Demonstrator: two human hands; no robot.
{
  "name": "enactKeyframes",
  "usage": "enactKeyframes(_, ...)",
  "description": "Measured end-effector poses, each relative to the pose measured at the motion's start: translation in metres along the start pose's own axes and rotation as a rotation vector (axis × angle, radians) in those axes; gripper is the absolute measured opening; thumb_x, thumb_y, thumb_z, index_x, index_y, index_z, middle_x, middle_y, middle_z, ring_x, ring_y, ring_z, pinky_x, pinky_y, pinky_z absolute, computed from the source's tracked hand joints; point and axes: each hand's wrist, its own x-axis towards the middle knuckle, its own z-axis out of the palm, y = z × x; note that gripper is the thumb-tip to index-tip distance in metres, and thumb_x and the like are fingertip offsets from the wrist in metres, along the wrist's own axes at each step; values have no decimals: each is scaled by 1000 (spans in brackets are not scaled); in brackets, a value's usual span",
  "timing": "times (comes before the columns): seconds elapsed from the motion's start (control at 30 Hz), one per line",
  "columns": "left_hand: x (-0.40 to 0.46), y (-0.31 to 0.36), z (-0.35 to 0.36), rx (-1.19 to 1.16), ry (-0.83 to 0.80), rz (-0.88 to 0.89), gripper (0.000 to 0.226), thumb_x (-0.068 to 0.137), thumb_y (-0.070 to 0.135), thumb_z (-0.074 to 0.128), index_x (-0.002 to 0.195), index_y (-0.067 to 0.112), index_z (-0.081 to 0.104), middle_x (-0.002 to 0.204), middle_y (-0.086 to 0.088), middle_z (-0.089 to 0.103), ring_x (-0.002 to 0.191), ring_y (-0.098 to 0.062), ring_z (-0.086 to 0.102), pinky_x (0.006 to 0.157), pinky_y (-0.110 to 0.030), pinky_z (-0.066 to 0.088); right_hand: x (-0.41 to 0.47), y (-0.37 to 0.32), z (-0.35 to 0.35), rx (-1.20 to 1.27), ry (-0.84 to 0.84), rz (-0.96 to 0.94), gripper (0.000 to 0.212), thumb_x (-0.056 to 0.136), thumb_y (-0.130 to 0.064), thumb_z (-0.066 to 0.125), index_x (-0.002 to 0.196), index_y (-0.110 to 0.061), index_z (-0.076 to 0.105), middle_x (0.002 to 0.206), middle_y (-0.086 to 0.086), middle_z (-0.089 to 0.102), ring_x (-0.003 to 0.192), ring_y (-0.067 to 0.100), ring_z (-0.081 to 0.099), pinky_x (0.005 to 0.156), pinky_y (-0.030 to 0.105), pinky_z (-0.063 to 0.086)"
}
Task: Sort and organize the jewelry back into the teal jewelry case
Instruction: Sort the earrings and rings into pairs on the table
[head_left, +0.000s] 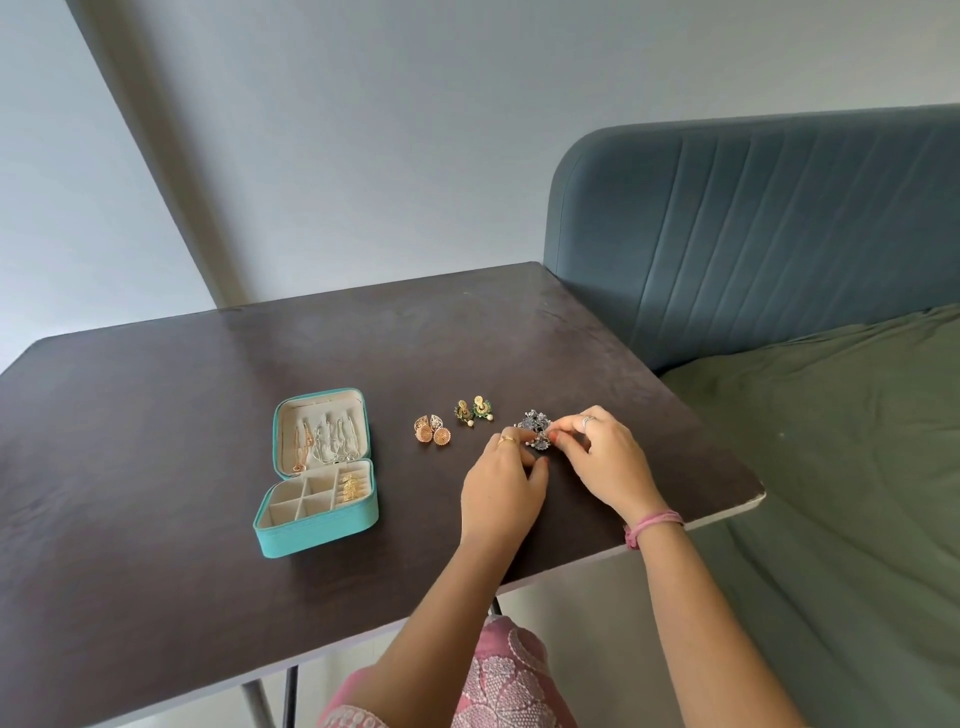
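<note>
The teal jewelry case (317, 532) lies open on the dark table, left of my hands. Chains hang in its lid and gold rings sit in its right-hand compartment; the other compartments look bare. A pair of rose-gold earrings (432, 431) and a pair of green-and-gold earrings (474, 409) lie between the case and my hands. My left hand (501, 486) and my right hand (602, 457) both pinch at a cluster of silver earrings (535, 428) resting on the table. Fingers hide part of the cluster.
The dark table (156, 467) ends close to my right wrist, with a chipped corner. A blue-grey upholstered headboard (753, 228) and a bed with a green sheet (831, 467) stand to the right. A pale wall lies behind.
</note>
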Motion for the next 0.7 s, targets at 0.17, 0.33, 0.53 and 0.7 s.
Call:
enactKeyframes(0.17, -1, -1, -4, -123, 31, 11, 16, 90, 25, 57, 106, 22, 57, 107, 15, 59, 80, -3, 54, 72, -22, 40, 3, -4, -8, 245, -37, 160, 16, 90, -28, 60, 97, -22, 72, 98, -7, 59, 84, 8, 56, 78, 26, 46)
enactKeyframes(0.33, -1, -5, -4, -334, 45, 33, 31, 88, 18, 61, 116, 29, 59, 102, 14, 59, 54, -5, 48, 66, -19, 44, 16, -12, -29, 608, -183, 452, 14, 81, -22, 69, 86, -9, 71, 73, -3, 56, 59, 8, 46, 54, 21, 36)
enactKeyframes(0.53, -2, -6, -11, -565, 13, 90, 31, 91, 17, 62, 121, 23, 61, 114, 11, 61, 85, 5, 59, 82, -9, 44, 21, -24, -40, 676, -286, 572, 13, 77, -20, 73, 82, -9, 66, 62, -3, 54, 53, 8, 38, 51, 23, 27)
enactKeyframes(0.7, 1, -3, -18, -638, 22, 97, 25, 92, 21, 62, 117, 22, 65, 110, 6, 66, 89, 1, 60, 84, -14, 47, 19, -38, -42, 664, -338, 532, 12, 79, -19, 70, 75, -11, 63, 59, -3, 51, 52, 8, 36, 51, 24, 25)
